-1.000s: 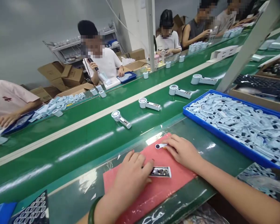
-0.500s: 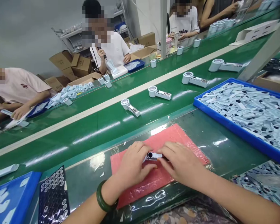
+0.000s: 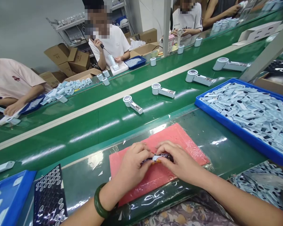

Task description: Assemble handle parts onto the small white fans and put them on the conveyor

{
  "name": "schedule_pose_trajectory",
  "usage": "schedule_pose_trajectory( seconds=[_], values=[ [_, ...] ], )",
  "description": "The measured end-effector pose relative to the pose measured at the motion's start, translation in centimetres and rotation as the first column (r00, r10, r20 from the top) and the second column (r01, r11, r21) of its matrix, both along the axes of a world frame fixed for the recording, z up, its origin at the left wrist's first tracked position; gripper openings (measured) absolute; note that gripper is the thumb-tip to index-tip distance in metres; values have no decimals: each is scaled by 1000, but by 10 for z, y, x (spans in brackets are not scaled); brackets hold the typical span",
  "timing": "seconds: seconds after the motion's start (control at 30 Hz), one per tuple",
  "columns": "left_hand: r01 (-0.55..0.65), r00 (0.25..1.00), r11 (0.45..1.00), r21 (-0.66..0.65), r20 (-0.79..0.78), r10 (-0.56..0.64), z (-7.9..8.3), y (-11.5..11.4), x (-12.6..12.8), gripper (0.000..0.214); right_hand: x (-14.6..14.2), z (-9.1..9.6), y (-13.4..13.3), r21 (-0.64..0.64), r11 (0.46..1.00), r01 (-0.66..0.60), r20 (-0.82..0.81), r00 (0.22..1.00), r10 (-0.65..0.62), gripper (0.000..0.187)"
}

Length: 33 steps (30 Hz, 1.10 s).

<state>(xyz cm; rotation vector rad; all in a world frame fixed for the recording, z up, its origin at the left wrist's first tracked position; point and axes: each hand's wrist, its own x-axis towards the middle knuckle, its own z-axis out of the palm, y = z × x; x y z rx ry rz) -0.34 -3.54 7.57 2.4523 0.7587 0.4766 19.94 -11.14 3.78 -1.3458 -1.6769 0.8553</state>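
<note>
Over a red mat (image 3: 138,187), both my hands meet around a small handheld fan handle (image 3: 168,155), mostly hidden by the fingers. A light-blue cover (image 3: 156,157) shows between the fingertips, and the dark, shiny part sticks out under my right palm. My left hand (image 3: 135,161), with a green bangle on the wrist, pinches the left end, thumb and index finger closed. My right hand (image 3: 176,161) grips from the right, its thumb and fingertips at the cover. The far end under my left fingers cannot be made out.
Several fans with round heads (image 3: 135,106) lie on the green conveyor belt (image 3: 89,125). A blue tray (image 3: 226,125) of light-blue covers stands right; another blue tray (image 3: 25,188) and a black sheet of round stickers (image 3: 49,194) lie left. Co-workers sit across the belt.
My right fingers have come closer to my left ones over the cover; the black oval on it is now hidden. Fans on the belt have shifted slightly right. The view has moved a little.
</note>
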Motion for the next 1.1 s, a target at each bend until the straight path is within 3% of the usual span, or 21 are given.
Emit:
schedule_pose_trajectory(
  seconds=[0.17,0.27,0.37,0.47,0.6,0.77,0.9,1.0,1.1],
  values=[
    [19,999,998,63,-47,-16,1,-21,-8,23,3,6,-12,-50,994,-93,147,984,100,46],
    [-9,995,988,152,-96,24,-4,-36,-9,27,-1,8,-15,-59,990,-126,186,973,135,43],
    [-49,992,975,217,-107,74,-9,-42,-6,22,-5,6,-15,-29,996,-89,201,975,93,37],
    [-31,992,980,198,-113,55,-9,-39,-4,20,-5,3,-15,5,997,-78,217,973,75,32],
    [36,991,986,165,-135,-13,-4,-33,-4,24,-3,-2,-20,58,990,-131,233,966,114,38],
    [12,986,977,212,-167,24,-7,-36,-4,21,-7,-9,-21,113,989,-99,279,958,64,29],
    [37,971,973,226,-240,19,-2,-39,0,26,-7,-6,-20,93,990,-103,235,969,79,32],
    [94,939,929,358,-342,37,6,-31,-1,30,7,1,-21,96,991,-98,159,984,81,50],
    [193,919,875,444,-395,-2,13,7,-10,24,40,9,-16,150,989,15,171,984,-41,50]
  ],
)
